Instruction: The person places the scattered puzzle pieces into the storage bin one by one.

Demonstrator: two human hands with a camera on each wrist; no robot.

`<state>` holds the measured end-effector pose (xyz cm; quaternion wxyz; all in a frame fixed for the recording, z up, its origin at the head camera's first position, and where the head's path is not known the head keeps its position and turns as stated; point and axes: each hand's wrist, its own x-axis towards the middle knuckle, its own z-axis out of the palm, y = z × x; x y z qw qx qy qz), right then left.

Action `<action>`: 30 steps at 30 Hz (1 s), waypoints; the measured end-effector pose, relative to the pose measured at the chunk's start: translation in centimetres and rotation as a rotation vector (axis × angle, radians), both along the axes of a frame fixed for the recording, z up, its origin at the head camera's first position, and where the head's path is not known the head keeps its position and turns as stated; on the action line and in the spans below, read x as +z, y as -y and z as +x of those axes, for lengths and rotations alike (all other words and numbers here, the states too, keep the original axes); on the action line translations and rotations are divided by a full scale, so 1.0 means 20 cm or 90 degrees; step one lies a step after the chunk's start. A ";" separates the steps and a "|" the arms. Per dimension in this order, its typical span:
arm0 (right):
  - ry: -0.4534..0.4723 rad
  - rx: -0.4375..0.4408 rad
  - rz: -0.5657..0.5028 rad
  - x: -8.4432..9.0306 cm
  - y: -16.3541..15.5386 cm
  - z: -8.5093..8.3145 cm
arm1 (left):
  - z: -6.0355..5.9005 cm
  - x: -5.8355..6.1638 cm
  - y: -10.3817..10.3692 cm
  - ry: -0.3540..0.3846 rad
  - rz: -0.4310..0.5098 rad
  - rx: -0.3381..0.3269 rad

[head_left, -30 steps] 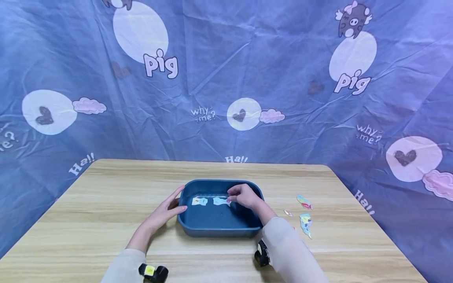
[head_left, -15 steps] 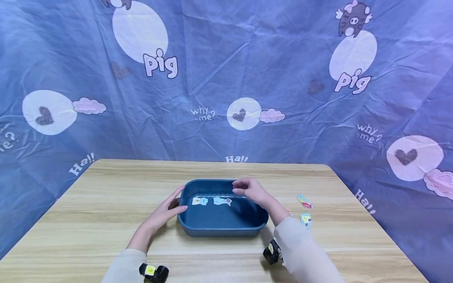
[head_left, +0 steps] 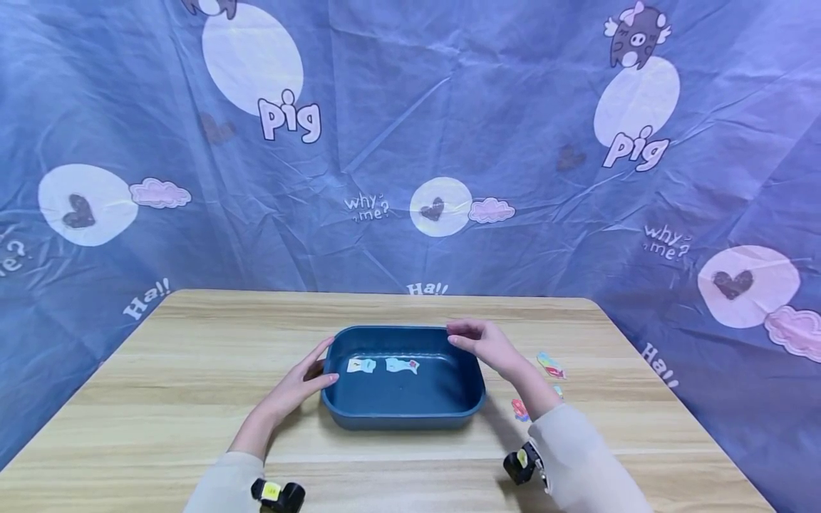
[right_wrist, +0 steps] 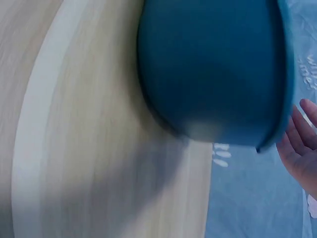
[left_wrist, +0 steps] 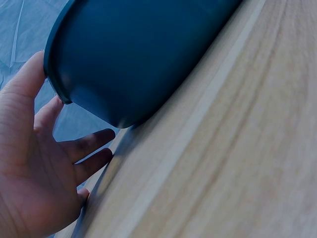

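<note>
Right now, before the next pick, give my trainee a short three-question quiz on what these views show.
1. True or false: the right hand is holding a paper piece.
2. How many paper pieces lie inside the blue tub?
3. Multiple choice: the left hand is A) lifted well above the table, B) resting against the tub's left wall, C) inside the tub.

Key: 1 false, its fingers are relaxed and hold nothing, near the tub's far right corner. 2 two. 3 B. More loose pieces lie on the table right of the tub.
</note>
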<state>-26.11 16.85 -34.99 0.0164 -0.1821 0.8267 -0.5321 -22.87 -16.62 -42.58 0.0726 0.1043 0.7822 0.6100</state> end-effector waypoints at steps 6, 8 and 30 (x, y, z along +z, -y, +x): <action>-0.013 -0.043 -0.005 0.01 -0.14 0.02 | 0.00 -0.01 0.00 -0.009 0.002 0.003; -0.020 -0.061 -0.001 0.02 -0.19 0.03 | 0.00 -0.01 0.00 -0.009 0.000 0.004; -0.069 -0.255 -0.003 -0.42 -0.90 -0.08 | 0.01 0.00 0.00 -0.010 0.004 -0.019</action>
